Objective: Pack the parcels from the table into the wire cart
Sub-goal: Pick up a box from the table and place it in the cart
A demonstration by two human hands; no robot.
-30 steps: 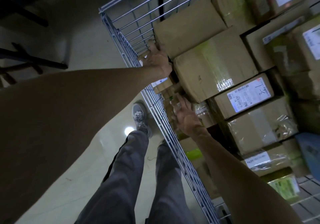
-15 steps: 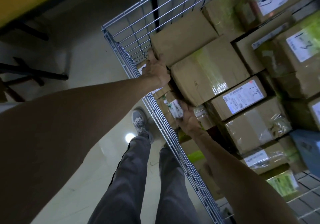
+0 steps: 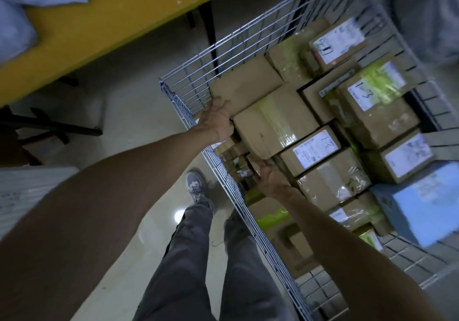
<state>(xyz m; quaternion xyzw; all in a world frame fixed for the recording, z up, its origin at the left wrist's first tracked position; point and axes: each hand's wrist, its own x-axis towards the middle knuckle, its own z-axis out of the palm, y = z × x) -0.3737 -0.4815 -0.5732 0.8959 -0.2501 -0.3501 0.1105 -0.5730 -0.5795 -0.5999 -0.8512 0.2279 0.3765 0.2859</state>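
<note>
Where the view begins at far left, soft crumpled grey mailer bags lie on a smooth yellow tabletop. Pale glossy floor below it, one light spot reflected. Right of that, the wire cart: bright metal rod grid, square corners, packed with rectangular parcels.

Left hand just inside the cart's left wall, fingers wrapped on the left end of a taped carton. It is matte brown cardboard with a shiny clear tape band across the top, sitting on the stack inside the cart, slightly tilted. Right hand at its near edge, fingers hooked under the board, tips hidden.

A plain carton touches it on the far side. Further right, labelled cartons with white stickers and crinkled film. At the near right, a smooth pale blue box.
</note>
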